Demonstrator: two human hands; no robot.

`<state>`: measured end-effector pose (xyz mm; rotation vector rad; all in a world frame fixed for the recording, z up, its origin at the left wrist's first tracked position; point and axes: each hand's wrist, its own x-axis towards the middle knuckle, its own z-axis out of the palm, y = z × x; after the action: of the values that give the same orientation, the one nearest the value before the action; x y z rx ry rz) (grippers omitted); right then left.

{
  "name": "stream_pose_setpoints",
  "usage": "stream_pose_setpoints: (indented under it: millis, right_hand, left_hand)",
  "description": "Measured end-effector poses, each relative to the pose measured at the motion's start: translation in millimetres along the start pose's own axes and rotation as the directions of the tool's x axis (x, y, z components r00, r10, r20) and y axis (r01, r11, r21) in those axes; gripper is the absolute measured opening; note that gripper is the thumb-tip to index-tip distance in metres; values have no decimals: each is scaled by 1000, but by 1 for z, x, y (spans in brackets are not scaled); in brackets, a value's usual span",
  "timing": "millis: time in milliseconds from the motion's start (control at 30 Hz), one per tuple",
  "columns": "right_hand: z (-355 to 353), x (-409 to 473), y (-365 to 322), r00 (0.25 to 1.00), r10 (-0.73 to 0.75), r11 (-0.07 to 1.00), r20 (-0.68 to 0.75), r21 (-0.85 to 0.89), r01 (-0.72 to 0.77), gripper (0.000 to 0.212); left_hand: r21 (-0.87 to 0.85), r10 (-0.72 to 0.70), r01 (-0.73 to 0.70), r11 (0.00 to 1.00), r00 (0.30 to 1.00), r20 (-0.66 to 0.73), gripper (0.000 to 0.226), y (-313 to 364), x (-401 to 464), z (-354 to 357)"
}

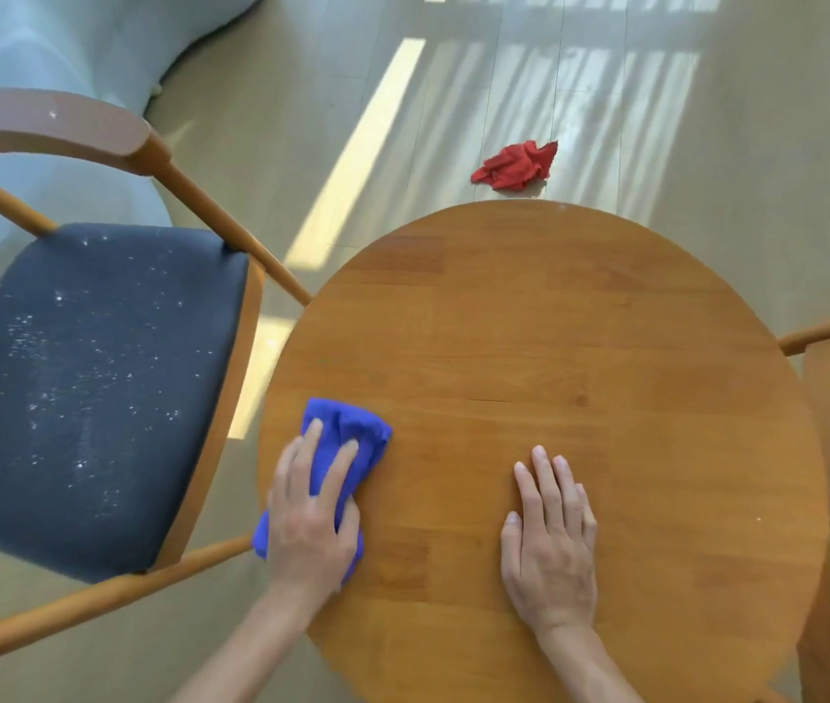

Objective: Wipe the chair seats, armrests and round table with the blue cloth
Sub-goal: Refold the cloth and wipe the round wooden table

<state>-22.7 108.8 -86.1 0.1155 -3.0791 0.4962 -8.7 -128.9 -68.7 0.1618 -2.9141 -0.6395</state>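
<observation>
Sunlit wood floor; round table (580, 347) between 2 chairs. Blue cloth (344, 433): at table's left edge, bunched under left hand (311, 515), which presses it with straight fingers. Right hand (549, 540): flat on tabletop, empty. Cloth likely soft, light, pliable; best pressed from above.

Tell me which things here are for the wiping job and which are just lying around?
For the job: blue cloth under the left hand, round table, speckled chair seat, its armrest.
Just lying around: red cloth on the floor.
</observation>
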Motion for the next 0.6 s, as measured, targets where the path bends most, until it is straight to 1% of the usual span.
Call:
stream_pose_setpoints:
  millis: [67,133,200,267,300,333,367,433,467,500,533,600]
  right_hand:
    - [-2,1,0,1000,-2,1000,7,1,2,49]
    - [0,-1,0,1000,0,1000,2,0,0,49]
    - [2,1,-1,1000,3,1000,-20,8,-3,49]
    - [4,3,-1,1000,-10,1000,-22,2,10,49]
    - [4,3,0,1000,-19,1000,-20,-6,19,49]
    - [5,2,2,999,-27,1000,-19,-10,26,49]
    - [5,0,3,999,-34,999,-22,-8,34,49]
    - [6,0,2,999,-39,999,-38,3,39,48]
    - [7,2,2,999,-31,999,-43,7,31,48]
    - [7,5,2,999,-21,1000,-42,13,21,48]
    - [7,7,3,999,-15,1000,-36,14,16,48]
    - [5,7,3,1000,-12,1000,-21,22,12,48]
  left_hand:
    - [4,45,-45,999,997,62,57,15,-72,-3]
    - [-9,65,-65,998,991,115,59,19,-95,-7]
    - [-17,93,-91,996,988,125,58,9,-58,-7]
    - [3,114,-114,993,990,83,55,-5,11,-3]
    - [18,93,-94,995,994,57,53,-12,52,3]
    - [37,34,-35,999,999,30,52,-17,91,7]
    - [46,-57,56,997,998,10,51,-20,128,9]
    - [26,-228,229,973,973,-21,51,-22,184,14]
    - [4,-284,284,959,958,-31,51,-22,198,15]
    - [-1,-309,309,951,950,-36,51,-21,202,16]
    - [20,-300,301,954,953,-40,51,-19,195,16]
    - [82,-213,216,973,976,-52,52,-11,154,14]
